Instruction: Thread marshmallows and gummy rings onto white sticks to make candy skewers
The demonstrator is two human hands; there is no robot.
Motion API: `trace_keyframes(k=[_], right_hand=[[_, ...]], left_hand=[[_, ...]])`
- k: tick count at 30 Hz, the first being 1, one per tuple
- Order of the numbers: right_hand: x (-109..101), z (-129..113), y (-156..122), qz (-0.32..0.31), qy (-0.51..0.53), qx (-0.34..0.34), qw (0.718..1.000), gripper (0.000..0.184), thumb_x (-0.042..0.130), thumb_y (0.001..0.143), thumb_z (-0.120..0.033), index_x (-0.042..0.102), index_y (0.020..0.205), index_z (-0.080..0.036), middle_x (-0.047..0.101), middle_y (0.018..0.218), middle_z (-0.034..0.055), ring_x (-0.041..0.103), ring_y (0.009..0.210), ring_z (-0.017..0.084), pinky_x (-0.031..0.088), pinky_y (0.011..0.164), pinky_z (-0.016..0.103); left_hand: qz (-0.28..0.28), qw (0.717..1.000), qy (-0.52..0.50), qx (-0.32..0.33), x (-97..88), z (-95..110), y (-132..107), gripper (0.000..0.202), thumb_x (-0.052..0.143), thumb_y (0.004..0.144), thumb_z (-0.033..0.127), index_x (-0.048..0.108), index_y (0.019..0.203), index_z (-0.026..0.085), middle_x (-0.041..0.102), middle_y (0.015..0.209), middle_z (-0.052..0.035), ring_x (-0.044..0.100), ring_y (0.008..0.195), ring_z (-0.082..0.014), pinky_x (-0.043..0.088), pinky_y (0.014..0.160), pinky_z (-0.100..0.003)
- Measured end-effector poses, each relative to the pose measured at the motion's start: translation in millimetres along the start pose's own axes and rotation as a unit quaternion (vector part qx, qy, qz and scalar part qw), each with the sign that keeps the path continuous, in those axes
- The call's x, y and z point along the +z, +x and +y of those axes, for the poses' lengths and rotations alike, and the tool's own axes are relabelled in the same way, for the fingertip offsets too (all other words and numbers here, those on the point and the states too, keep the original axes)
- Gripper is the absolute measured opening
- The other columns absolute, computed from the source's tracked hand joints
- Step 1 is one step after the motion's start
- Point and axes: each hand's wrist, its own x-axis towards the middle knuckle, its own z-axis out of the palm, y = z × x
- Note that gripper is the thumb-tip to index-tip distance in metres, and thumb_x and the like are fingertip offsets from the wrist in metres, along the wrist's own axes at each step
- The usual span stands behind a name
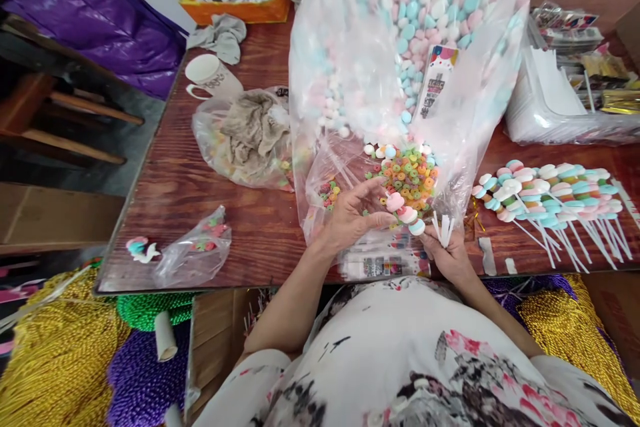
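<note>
My right hand (446,253) is closed around several white sticks (444,230). By its fingertips is a candy skewer (407,215) strung with pink, white and blue marshmallows. My left hand (354,217) is beside the skewer's far end, thumb and fingers curved and apart, the thumb close against a pink marshmallow. Just beyond lies a heap of colourful ring gummies (413,177) on clear plastic. Behind it, a large clear bag (345,33) spreads out, full of pastel marshmallows (410,10). A printed label strip (434,83) rests on that bag.
Finished-looking marshmallow skewers (555,193) are piled at right, below a clear plastic tub (565,123). Left are a white mug (213,77), a bag with a brown cloth (255,127), a small gummy bag (193,253) and an orange box (240,12). Beads (60,340) hang below the table edge.
</note>
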Motion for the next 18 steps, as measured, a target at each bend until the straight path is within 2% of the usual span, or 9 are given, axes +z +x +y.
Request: trace_keyframes(k=[2,6,9,12,14,15,18], right_hand=[[2,-1,0,-0.004,0.002,0.0,1.0,0.039,0.053,0.095,-0.046,0.054,0.068,-0.018,0.036,0.056,-0.005,0.033,0.052,0.01,0.028,0.048,0.024],[7,-8,1,-0.002,0.005,-0.006,1.0,0.038,0.053,0.095,-0.046,0.058,0.07,-0.018,0.04,0.057,-0.0042,0.035,0.053,0.01,0.03,0.049,0.024],[12,-16,2,0.01,0.014,-0.01,1.0,0.04,0.054,0.095,-0.046,0.059,0.067,-0.018,0.046,0.059,-0.0023,0.041,0.057,0.011,0.036,0.053,0.023],[17,-22,4,0.007,0.031,-0.011,0.999,0.045,0.052,0.095,-0.048,0.057,0.063,-0.018,0.047,0.059,-0.0016,0.041,0.056,0.011,0.037,0.052,0.023],[22,-24,6,-0.005,0.043,-0.012,0.999,0.046,0.049,0.097,-0.048,0.057,0.063,-0.017,0.045,0.058,-0.002,0.039,0.053,0.011,0.035,0.05,0.023],[25,-25,7,-0.008,0.044,-0.014,0.999,0.046,0.048,0.097,-0.048,0.058,0.064,-0.017,0.044,0.058,-0.002,0.038,0.053,0.011,0.035,0.05,0.023],[32,-27,8,-0.006,0.024,-0.027,0.999,0.044,0.047,0.098,-0.046,0.062,0.068,-0.018,0.043,0.059,-0.0012,0.041,0.056,0.012,0.04,0.054,0.025]], left_hand=[[-0.031,0.997,-0.05,-0.041,9.2,-4,-4,0.07,0.092,0.055,0.022,0.068,0.121,0.022,0.069,0.097,-0.0029,0.061,0.073,-0.0116,0.052,0.069,-0.025],[-0.105,0.982,-0.107,-0.112,28.9,-16,-10,0.06,0.093,0.054,0.025,0.07,0.109,0.022,0.069,0.09,-0.003,0.064,0.078,-0.0151,0.055,0.073,-0.03],[-0.159,0.971,-0.138,-0.112,41.5,-19,-15,0.045,0.091,0.059,0.033,0.072,0.099,0.023,0.07,0.086,-0.0037,0.067,0.08,-0.018,0.056,0.077,-0.034],[-0.185,0.963,-0.162,-0.108,52.0,-17,-20,0.034,0.085,0.068,0.039,0.073,0.093,0.019,0.068,0.082,-0.0038,0.065,0.075,-0.017,0.056,0.074,-0.031],[-0.171,0.965,-0.167,-0.111,58.7,-15,-23,0.033,0.078,0.076,0.043,0.073,0.097,0.018,0.067,0.079,-0.0027,0.061,0.066,-0.0135,0.054,0.065,-0.028],[-0.146,0.969,-0.168,-0.107,62.1,-15,-24,0.033,0.074,0.08,0.045,0.072,0.099,0.018,0.067,0.079,-0.002,0.059,0.062,-0.0121,0.052,0.063,-0.027],[-0.048,0.98,-0.181,-0.068,70.7,-16,-26,0.032,0.068,0.084,0.048,0.072,0.094,0.018,0.07,0.082,-0.0027,0.063,0.068,-0.0139,0.053,0.072,-0.029]])
